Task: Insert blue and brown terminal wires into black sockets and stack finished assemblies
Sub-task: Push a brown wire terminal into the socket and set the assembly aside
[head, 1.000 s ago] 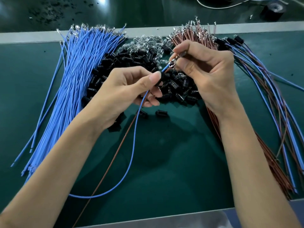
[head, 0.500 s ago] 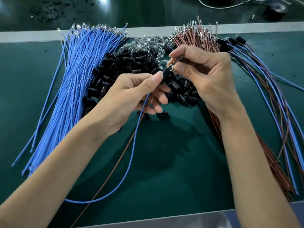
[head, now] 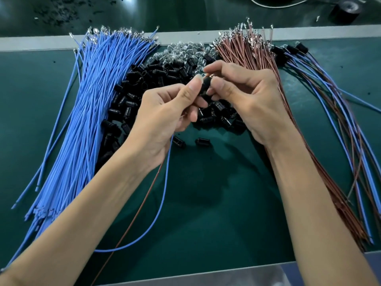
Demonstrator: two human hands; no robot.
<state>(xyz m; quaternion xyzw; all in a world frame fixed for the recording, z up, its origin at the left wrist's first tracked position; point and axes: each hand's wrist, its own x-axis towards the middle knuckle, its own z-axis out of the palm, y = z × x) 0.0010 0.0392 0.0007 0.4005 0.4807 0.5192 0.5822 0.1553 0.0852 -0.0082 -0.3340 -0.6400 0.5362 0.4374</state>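
Observation:
My left hand point(head: 165, 112) pinches a black socket point(head: 205, 87) between thumb and fingers, above the heap of black sockets point(head: 152, 79). A blue wire point(head: 162, 199) and a brown wire point(head: 142, 205) hang down from that hand and trail across the mat. My right hand point(head: 247, 96) pinches the socket's upper end, where metal terminal tips point(head: 208, 75) show between its thumb and forefinger. Loose blue wires point(head: 82, 112) lie in a bundle on the left. Loose brown wires point(head: 245, 52) fan out at the upper right. Finished assemblies point(head: 329, 112) lie stacked at the far right.
The work lies on a green mat point(head: 216, 203) with a grey strip along its far edge. Clear glass bulbs point(head: 185, 52) are piled behind the sockets. Two stray sockets point(head: 202, 141) lie just below my hands. A black tape roll point(head: 346, 11) stands at the far right.
The socket has slid up over the wire ends, hiding most of the exposed terminals. My two hands have drawn closer together and the hanging wires have swung slightly left.

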